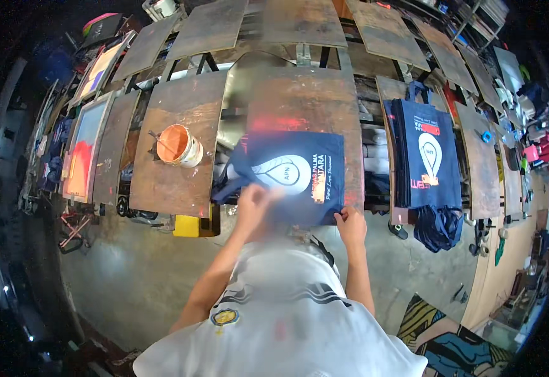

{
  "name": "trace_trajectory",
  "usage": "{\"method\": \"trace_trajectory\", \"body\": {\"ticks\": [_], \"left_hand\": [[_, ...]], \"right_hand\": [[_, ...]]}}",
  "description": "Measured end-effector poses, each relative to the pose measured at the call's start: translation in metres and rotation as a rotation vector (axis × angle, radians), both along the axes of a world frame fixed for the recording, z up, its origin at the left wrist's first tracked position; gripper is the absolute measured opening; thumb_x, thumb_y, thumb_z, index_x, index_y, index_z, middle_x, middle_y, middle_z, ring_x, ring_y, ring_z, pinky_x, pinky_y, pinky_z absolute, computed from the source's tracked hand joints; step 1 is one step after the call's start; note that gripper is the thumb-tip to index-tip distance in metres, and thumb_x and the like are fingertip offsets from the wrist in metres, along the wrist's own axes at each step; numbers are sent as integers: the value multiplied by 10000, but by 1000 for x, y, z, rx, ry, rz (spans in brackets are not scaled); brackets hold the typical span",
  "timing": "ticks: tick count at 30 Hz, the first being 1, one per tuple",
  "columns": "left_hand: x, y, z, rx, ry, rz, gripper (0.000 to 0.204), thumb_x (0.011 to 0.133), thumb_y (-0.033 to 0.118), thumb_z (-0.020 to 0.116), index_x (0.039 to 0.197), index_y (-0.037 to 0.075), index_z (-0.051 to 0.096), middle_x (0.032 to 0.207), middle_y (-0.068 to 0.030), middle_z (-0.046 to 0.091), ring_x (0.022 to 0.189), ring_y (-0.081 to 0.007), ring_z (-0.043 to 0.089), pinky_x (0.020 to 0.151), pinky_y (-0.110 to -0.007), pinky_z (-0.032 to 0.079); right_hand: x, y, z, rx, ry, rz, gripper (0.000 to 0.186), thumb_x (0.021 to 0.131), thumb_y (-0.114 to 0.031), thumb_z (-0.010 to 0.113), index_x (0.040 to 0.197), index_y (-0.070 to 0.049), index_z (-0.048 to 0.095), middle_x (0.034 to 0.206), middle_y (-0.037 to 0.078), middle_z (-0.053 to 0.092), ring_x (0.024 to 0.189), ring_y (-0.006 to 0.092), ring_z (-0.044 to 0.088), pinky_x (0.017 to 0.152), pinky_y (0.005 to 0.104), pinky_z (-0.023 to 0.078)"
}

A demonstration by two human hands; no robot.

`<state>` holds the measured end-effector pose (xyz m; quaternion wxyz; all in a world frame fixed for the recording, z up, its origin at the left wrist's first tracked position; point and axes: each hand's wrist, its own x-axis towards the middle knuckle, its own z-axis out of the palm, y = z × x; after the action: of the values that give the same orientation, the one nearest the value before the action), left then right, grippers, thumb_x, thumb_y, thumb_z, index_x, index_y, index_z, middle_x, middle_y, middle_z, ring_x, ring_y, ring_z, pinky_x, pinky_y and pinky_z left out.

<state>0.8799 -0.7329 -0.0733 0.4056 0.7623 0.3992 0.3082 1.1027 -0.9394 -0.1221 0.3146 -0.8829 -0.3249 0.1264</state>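
A dark blue tote bag [326, 141] with a white drop-shaped print and lettering lies flat on the wooden board before me. Its handles [226, 183] stick out at its left side. My right hand [351, 227] is closed, thumb and fingertips pinching the bag's near right corner. Over the near left part of the bag, my left hand [255, 206] has curled fingers drawn together. A blurred patch in the middle of the picture covers its fingertips, so what they hold cannot be made out.
On the board to the left stands an open paint bucket [191, 152] with orange-stained insides and a stick. A stack of similar printed bags [441, 119] lies on the right board, handles hanging over the near edge. Framed screens [87, 147] lean at far left. More boards [206, 28] line the back.
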Motion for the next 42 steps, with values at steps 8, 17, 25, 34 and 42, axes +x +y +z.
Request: {"method": "trace_trajectory", "body": {"ticks": [8, 17, 25, 34, 42], "left_hand": [[26, -37, 1, 23, 181, -167, 122, 842, 109, 696, 917, 64, 610, 928, -158, 640, 977, -346, 625, 793, -404, 494], [10, -47, 14, -41, 336, -241, 139, 804, 145, 709, 922, 98, 653, 974, -163, 659, 938, -378, 641, 797, -466, 507], [3, -50, -5, 141, 318, -425, 97, 808, 154, 674, 878, 94, 641, 881, -153, 644, 859, -364, 634, 747, -478, 490], [8, -50, 8, 282, 218, -567, 224, 866, 317, 669, 942, 106, 671, 866, -144, 668, 845, -342, 642, 762, -500, 486], [17, -51, 10, 315, 192, -701, 407, 724, 401, 813, 970, 101, 690, 1195, -125, 605, 1218, -355, 476, 1032, -458, 382]], "right_hand": [[-12, 51, 51, 321, 289, 322, 408, 788, -241, 798, 1083, 8, 665, 941, 162, 684, 840, 293, 673, 729, 385, 524], [-31, 123, 47, 275, 319, 593, 723, 764, -359, 824, 1318, 1, 530, 1074, 168, 626, 767, 268, 625, 709, 367, 511], [-41, 147, 26, 241, 248, 458, 371, 800, -247, 762, 969, 52, 619, 897, 269, 670, 856, 413, 670, 712, 455, 513], [-10, 105, 3, 186, 245, 263, 214, 842, -167, 718, 935, 16, 659, 721, 82, 640, 646, 137, 560, 607, 313, 449], [11, 43, 9, 388, 644, 89, 138, 879, -33, 677, 1002, 29, 675, 900, 42, 702, 775, 103, 614, 706, 267, 487]]}}
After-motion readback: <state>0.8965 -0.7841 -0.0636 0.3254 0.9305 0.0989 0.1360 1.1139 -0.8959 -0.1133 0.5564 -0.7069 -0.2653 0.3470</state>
